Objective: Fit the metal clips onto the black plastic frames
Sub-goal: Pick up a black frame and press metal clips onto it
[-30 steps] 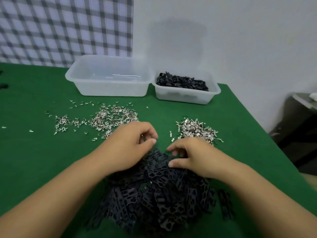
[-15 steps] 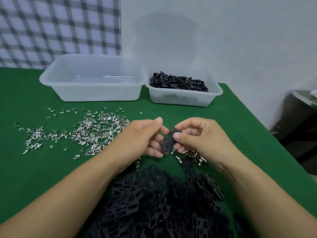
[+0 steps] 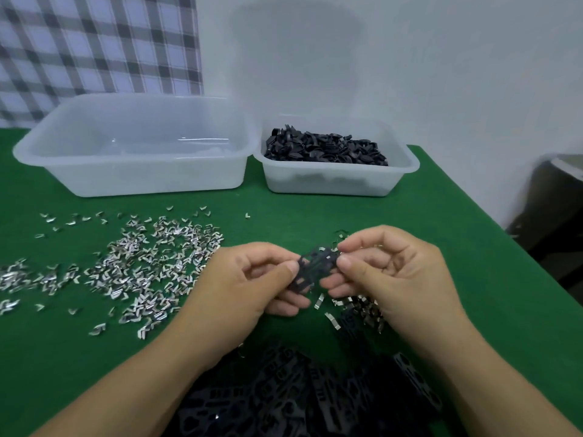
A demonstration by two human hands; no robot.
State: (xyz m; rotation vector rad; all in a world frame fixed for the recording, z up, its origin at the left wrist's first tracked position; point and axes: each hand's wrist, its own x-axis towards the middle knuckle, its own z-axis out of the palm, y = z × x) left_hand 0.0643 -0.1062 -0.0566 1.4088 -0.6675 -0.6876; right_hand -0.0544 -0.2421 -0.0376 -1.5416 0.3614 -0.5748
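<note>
While both forearms enter from the lower edge and converge toward the centre, we see the two hands meet over the green table (image 3: 457,247), each closed on the same black frame (image 3: 310,271). The left hand (image 3: 252,279) lies palm inward, its fingers curled beneath the part and its thumb pressed flat on the frame's left edge, so that the frame is pinched between thumb and fingers. The right hand (image 3: 394,272) faces it with the knuckles uppermost. Its thumb and forefinger close on the frame's upper right edge, and the remaining fingers are folded loosely into the palm. A metal clip (image 3: 322,249) shows silver at the frame's top edge, just beside the right fingertips. We cannot tell whether it is fully seated.

The frame is tilted, its long axis running from lower left to upper right between the hands. Below the wrists lies the heap of frames (image 3: 299,398), dark and overlapping. A broad scatter of loose clips (image 3: 151,266) spreads to the left of the left hand, and a smaller clip cluster (image 3: 359,305) lies partly under the right hand.

At the far edge of the table stand two translucent tubs side by side. The large tub (image 3: 142,178) is on the left, and the small tub (image 3: 331,182) on the right holds black parts (image 3: 325,149). Behind them we note a checked cloth (image 3: 94,45) and a white wall (image 3: 410,58).
</note>
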